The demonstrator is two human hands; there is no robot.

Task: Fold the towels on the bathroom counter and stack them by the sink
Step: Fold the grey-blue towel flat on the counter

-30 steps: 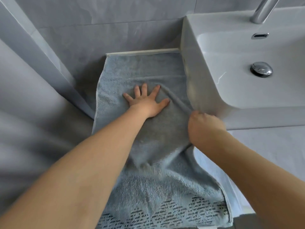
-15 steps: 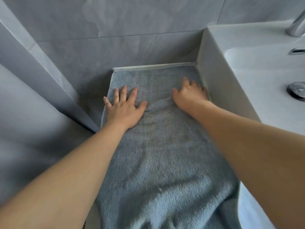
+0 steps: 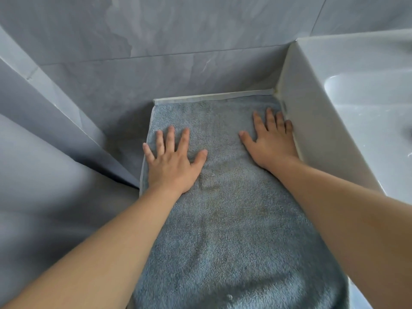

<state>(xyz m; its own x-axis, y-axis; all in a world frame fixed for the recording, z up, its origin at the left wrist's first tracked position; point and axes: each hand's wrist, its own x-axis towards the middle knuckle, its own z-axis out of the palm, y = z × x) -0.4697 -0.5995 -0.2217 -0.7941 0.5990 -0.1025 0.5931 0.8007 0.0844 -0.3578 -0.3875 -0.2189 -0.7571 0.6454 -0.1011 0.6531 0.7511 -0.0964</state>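
Note:
A grey-blue towel (image 3: pixel 227 230) lies flat on the counter, filling the strip between the tiled wall and the sink. Its far edge has a pale hem along the back wall. My left hand (image 3: pixel 172 161) presses flat on the towel near its left edge, fingers spread. My right hand (image 3: pixel 270 139) presses flat on the towel's far right part, fingers straight, the little finger against the sink's side. Both forearms reach in from the bottom and hide parts of the towel's sides.
The white sink (image 3: pixel 347 103) rises as a wall along the towel's right side. Grey tiled walls (image 3: pixel 178 41) close off the back and the left, with an angled panel (image 3: pixel 55 121) at the left.
My right hand let go of the towel's folded edge and came to lie flat on its far right part. My left hand slid left. The towel's surface now lies smoother; the view shifted left.

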